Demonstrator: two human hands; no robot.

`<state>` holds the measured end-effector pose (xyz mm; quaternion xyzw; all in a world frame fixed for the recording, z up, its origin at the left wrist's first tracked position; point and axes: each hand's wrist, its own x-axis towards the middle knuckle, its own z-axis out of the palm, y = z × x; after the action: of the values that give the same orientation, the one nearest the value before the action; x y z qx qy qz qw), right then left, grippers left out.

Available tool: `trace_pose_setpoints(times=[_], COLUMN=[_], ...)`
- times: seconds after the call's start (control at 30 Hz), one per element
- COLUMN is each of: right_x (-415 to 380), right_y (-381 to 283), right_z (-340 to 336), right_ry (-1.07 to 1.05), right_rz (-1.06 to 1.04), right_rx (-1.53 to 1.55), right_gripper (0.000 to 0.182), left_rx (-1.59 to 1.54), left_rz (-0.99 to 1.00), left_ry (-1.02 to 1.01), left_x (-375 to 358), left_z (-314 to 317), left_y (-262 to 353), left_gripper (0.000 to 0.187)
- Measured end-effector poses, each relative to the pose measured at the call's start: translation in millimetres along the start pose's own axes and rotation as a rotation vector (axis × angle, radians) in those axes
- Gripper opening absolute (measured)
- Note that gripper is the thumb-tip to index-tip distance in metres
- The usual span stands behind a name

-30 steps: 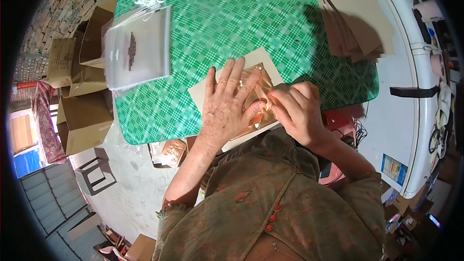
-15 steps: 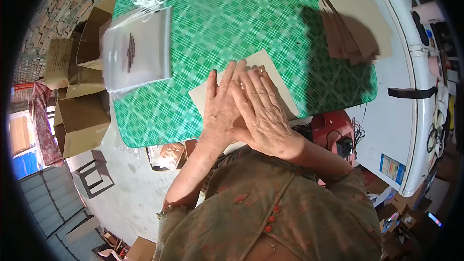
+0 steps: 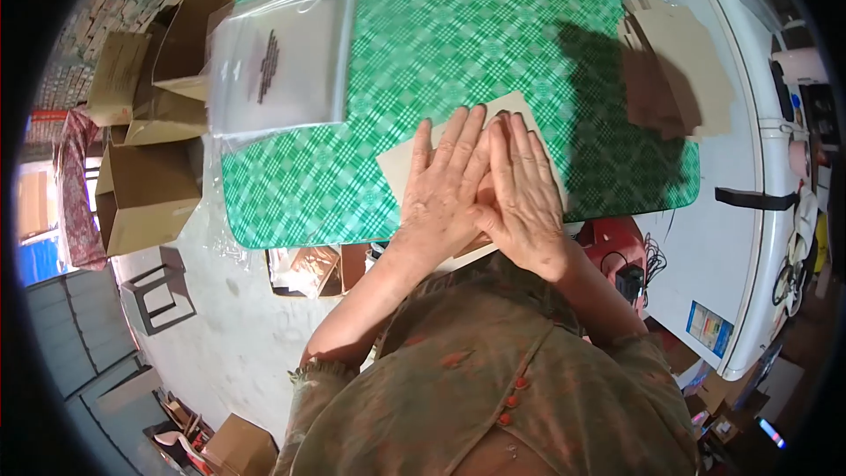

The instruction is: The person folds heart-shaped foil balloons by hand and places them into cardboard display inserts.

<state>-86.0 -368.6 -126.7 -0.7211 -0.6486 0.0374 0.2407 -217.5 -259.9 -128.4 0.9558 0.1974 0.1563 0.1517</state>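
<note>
Resting flat over a beige card point(image 3: 398, 167) at the near edge of the green plaid surface point(image 3: 458, 18), the left hand point(image 3: 443, 194) and right hand point(image 3: 527, 198) lie side by side, touching, above the wearer's olive shirt point(image 3: 476, 370). From where I stand, neither is closed on anything: the left fingers are straight with the outermost a little apart, the right ones straight and nearly together. A brownish piece point(image 3: 486, 189) lies on the card, mostly covered by both palms, so its shape can't be made out; the card's middle is hidden too. Just below the surface's edge, a box point(image 3: 349, 266) holds something shiny, partly cut off by the left forearm. Over on the left lie clear plastic bags point(image 3: 308, 79), with several dark lines of print point(image 3: 269, 66) too small to read. On the right, loosely piled beige sheets point(image 3: 696, 79) sit half in shadow. Beyond the surface, a white appliance point(image 3: 740, 220) carries a blue-edged label point(image 3: 709, 328), its wording illegible to me. Away to the left, one of the open cartons point(image 3: 150, 203) bears faint printing, also unreadable, and I can't spot any brand name.
</note>
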Motion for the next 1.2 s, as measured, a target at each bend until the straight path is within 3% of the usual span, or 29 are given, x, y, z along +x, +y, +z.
trace_pose_setpoints(times=[0.1, 0.2, 0.37, 1.1, 1.2], right_x=[2, 3, 5, 10, 10], right_y=[1, 2, -4, -19, -15], right_z=[-1, 4, 5, -4, -1], right_ry=[-0.018, -0.027, -0.047, -0.086, -0.055], right_rz=[-0.02, -0.026, -0.002, -0.014, -0.046], right_rx=[-0.017, -0.118, -0.175, -0.359, -0.259], right_gripper=[0.097, 0.096, 0.087, 0.088, 0.089], left_rx=[-0.057, -0.127, -0.155, -0.026, -0.024], left_rz=[0.011, -0.107, -0.209, -0.094, -0.083], left_ry=[0.043, 0.143, 0.208, 0.053, 0.037], left_x=[1, -7, -46, -75, -74], left_z=[-1, -25, -61, -50, -52], left_y=[-4, -17, -42, -34, -37], left_gripper=[0.069, 0.063, 0.032, 0.041, 0.04])
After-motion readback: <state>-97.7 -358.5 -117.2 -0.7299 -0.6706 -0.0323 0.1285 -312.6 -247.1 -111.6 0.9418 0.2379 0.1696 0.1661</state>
